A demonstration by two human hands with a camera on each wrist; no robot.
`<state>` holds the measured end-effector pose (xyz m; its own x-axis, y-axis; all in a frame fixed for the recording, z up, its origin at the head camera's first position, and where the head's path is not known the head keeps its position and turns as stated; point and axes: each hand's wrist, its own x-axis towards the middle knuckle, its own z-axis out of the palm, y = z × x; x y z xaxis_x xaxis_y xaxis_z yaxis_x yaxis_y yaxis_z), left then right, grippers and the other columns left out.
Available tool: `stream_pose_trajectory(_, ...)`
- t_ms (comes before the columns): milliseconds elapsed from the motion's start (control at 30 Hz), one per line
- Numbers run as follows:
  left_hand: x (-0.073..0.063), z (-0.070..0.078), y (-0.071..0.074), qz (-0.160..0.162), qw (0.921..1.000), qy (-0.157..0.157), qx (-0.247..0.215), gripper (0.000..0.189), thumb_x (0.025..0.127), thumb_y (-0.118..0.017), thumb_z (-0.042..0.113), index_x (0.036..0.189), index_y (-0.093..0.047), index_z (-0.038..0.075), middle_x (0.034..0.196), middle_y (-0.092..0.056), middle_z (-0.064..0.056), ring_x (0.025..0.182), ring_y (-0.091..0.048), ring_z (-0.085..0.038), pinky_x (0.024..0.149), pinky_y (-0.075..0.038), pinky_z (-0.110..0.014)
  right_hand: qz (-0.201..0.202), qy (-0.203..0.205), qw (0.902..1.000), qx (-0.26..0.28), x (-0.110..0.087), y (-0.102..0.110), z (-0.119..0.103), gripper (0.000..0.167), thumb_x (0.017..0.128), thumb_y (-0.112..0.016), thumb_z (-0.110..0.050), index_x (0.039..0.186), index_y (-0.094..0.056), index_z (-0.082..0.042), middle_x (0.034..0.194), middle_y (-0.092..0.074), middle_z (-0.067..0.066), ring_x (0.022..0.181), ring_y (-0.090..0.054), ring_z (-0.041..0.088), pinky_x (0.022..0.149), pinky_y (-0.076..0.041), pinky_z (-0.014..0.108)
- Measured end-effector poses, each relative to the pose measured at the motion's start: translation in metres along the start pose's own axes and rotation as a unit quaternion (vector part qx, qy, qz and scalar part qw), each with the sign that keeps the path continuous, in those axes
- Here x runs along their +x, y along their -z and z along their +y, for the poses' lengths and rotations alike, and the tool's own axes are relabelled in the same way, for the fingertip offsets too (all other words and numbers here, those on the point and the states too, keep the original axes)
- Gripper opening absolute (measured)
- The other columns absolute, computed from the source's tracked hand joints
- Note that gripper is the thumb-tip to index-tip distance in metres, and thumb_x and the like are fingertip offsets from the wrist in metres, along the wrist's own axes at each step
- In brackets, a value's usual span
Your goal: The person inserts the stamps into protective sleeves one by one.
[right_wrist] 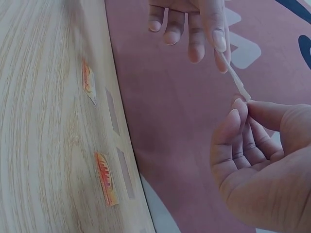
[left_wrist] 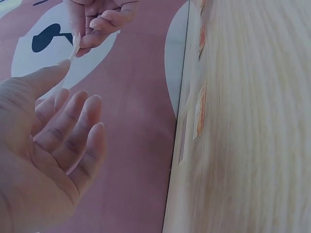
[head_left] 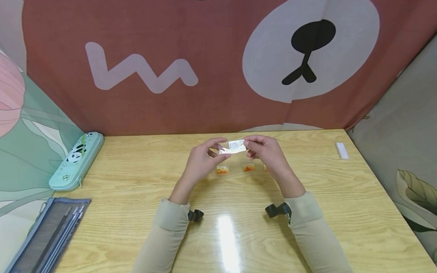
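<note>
Above the wooden table [head_left: 134, 215], the small pale slip [head_left: 237, 146], judged light, flexible and easily torn, is pinched at opposite ends by the left hand [head_left: 200, 163] and right hand [head_left: 272, 154], apparently its best holding points.

The person wears a top with long sleeves. The left sleeve [head_left: 155, 245] and the right sleeve [head_left: 321, 241] are both light tan, with small wrinkles in the cloth. Each ends in a wide, flat cuff: the left cuff [head_left: 173, 215] and the right cuff [head_left: 305, 210]. By each cuff is a small black, chunky camera, the left camera [head_left: 196, 216] and the right camera [head_left: 272, 210]. A dark band [head_left: 287, 210] shows at the right cuff. The left hand [head_left: 200, 161] and right hand [head_left: 269, 154] are bare.
</note>
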<state>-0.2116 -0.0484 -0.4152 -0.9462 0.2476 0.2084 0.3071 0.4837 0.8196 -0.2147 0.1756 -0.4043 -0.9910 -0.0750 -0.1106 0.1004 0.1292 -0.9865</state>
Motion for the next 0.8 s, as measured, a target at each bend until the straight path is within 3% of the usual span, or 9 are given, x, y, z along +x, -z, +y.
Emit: stream_pose_trajectory(800,-0.0018,0.0036,-0.0013,0.004,0.9999,0.000,0.014,0.039,0.089,-0.080,0.029,0.126,-0.071,0.023,0.099,-0.077,0.000,0.078,-0.070,-0.015,0.064,-0.056,-0.028,-0.018,-0.001,0.9996,0.024,0.0011,-0.0063,0.0014,0.028,0.101,-0.064,-0.019,0.118,-0.064,0.004,0.083,-0.063,-0.003,0.068,-0.060,0.008,0.067,-0.056,0.023)
